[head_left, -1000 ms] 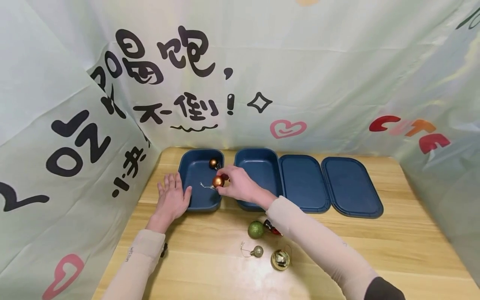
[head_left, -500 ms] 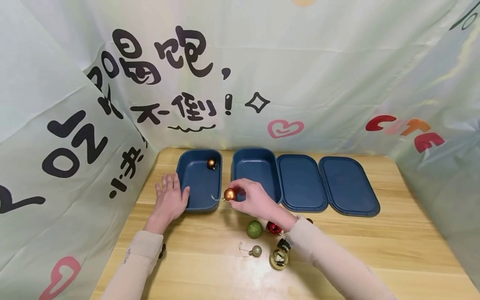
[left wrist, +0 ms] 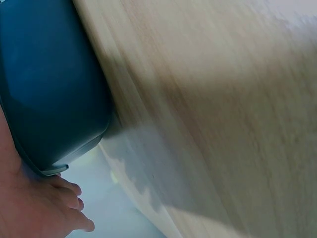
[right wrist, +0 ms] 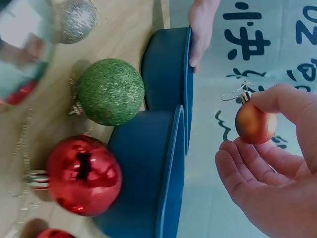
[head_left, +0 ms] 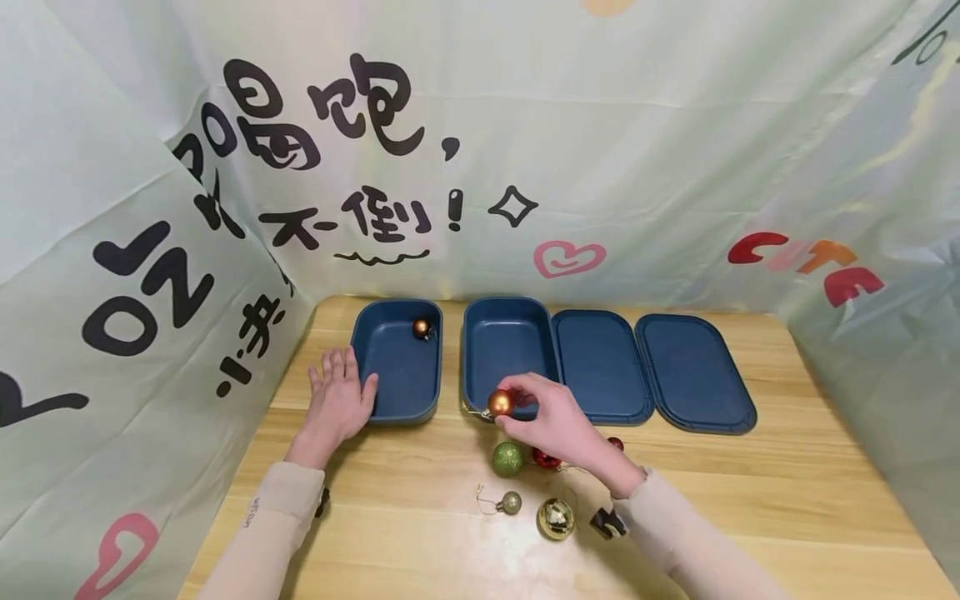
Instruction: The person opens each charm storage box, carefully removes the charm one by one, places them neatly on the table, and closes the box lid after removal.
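Observation:
My right hand (head_left: 551,417) pinches a copper-orange Christmas ball (head_left: 501,403) with a hanging loop. It is over the front part of the right-hand blue box (head_left: 510,310); in the right wrist view, thumb and fingertips hold the copper-orange ball (right wrist: 255,122) above the box rims. My left hand (head_left: 335,408) lies along the left side of the left-hand blue box (head_left: 397,415), fingers straight and thumb at its rim. Inside that box, near the back right corner, sits a smaller bronze ball (head_left: 422,328). The left wrist view shows my left hand (left wrist: 37,208) against the box wall.
On the wooden table (head_left: 420,533) lie a green glitter ball (head_left: 507,459), a red ball (head_left: 546,457), another red ball (head_left: 615,443), a small glittery ball (head_left: 512,502) and a shiny gold ball (head_left: 556,519). Two flat blue lids (head_left: 602,367) lie right of the boxes. Printed cloth surrounds the table.
My right hand has moved from over the left-hand box rightward to the front of the right-hand box, still pinching the copper-orange ball. My left hand has stayed beside the left-hand box.

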Demonstrator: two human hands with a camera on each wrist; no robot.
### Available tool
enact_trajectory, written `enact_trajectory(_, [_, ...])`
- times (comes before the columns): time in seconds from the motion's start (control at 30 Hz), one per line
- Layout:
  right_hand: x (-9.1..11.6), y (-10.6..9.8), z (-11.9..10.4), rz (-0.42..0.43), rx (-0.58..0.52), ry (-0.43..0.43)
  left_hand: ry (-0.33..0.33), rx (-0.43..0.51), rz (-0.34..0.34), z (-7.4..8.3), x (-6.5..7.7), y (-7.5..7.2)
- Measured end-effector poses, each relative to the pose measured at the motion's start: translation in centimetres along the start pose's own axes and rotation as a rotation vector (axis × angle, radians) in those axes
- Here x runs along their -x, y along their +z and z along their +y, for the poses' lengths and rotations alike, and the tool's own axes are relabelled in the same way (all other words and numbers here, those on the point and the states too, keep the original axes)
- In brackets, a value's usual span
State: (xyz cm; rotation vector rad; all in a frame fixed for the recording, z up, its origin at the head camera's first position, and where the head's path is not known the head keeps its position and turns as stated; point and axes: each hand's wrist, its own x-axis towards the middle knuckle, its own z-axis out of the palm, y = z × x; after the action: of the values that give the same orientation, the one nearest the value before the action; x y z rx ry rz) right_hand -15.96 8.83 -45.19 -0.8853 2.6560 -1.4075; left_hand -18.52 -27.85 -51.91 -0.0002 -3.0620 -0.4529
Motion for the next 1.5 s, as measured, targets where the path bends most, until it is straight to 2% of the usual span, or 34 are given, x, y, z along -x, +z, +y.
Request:
enact_trajectory(0.33, [2.6, -1.2, 1.2, 0.079, 0.026, 0.022, 0.002, 0.01, -0.012, -0.1, 0.0, 0.1])
enact_trajectory(0.6, [4.0, -1.5, 2.1, 0.146, 0.051, 0.002, 0.003, 0.013, -0.012, 0.0, 0.1, -0.1])
enact_trajectory(1.1, [5.6, -2.3, 1.9, 0.126, 0.023, 0.097, -0.004, -0.001, -0.022, 0.0, 0.1, -0.1])
enact_trajectory(1.5, [6.3, -2.2, 2.1, 0.147, 0.05, 0.082, -0.002, -0.013, -0.01, 0.0, 0.1, 0.0])
